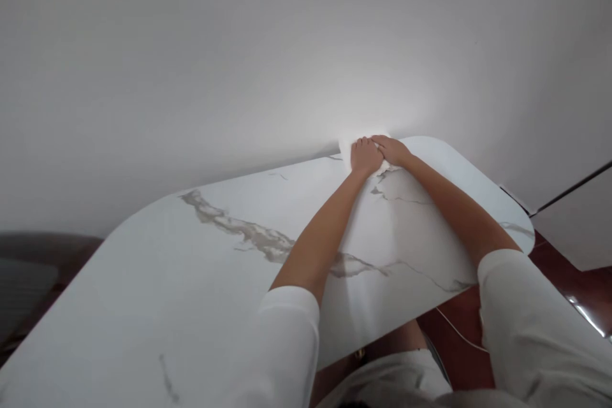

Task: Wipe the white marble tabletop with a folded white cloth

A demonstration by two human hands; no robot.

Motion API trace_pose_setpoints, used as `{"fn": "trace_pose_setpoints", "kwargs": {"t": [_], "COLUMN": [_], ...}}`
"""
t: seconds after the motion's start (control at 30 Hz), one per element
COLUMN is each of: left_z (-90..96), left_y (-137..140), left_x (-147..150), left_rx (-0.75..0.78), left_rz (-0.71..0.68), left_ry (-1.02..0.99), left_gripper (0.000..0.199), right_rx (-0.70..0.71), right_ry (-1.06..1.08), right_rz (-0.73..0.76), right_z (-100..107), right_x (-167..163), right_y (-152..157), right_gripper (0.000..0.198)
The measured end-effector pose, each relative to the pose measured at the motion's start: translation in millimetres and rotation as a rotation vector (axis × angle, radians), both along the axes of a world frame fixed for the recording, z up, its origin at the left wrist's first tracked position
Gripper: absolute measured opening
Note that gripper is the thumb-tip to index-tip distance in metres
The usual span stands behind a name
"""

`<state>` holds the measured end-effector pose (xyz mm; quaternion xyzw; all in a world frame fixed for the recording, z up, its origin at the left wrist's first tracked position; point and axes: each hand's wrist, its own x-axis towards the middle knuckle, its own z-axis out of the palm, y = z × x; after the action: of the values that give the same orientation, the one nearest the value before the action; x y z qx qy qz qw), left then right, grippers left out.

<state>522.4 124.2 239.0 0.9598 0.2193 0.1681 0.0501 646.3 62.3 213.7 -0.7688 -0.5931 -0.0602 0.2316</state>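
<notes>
Both of the person's bare hands are reaching across a white, marble-patterned tabletop with rounded corners point(157, 280) and are meeting on a soft-looking white cloth or paper wad point(345, 149), which is lying at the surface's far edge, nearer its far right corner than its far left one. The left hand point(366, 154) is lying over the wad with its knuckles upward, while the right hand point(392, 149) is coming in from the right and touching it, its fingertips meeting the left hand's fingers. The two hands are together, seemingly so that both arms are sharing the weight and keeping the wad flat against the surface; whether any fingers are pinching it cannot be told, because the palms are hidden. Both forearms are stretching nearly straight, probably because the wad is sitting so far from the near edge, and the white short sleeves point(289, 312) are leaving them bare. A plain grey-white wall point(268, 51) is rising behind the far edge; whether the wad is touching it is unclear. Beyond the near edge, a thin pale cable point(459, 333) is running over a dark red floor point(554, 261).
</notes>
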Motion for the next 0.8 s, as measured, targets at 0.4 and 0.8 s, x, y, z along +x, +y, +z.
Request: {"fn": "trace_pose_setpoints", "kwargs": {"t": [0.4, 0.8], "left_z": [0.9, 6.9], "left_y": [-58.0, -136.0], "left_x": [-15.6, -119.1], "left_rx": [0.0, 0.003], "left_rz": [-0.096, -0.131], "left_ry": [0.033, 0.073], "left_gripper": [0.052, 0.054], "right_rx": [-0.087, -0.135], "right_ry": [-0.029, -0.022], "right_rz": [-0.115, -0.132], "right_z": [4.5, 11.7], "right_x": [-22.9, -132.3], "right_y": [-72.0, -157.7], "right_gripper": [0.055, 0.054]}}
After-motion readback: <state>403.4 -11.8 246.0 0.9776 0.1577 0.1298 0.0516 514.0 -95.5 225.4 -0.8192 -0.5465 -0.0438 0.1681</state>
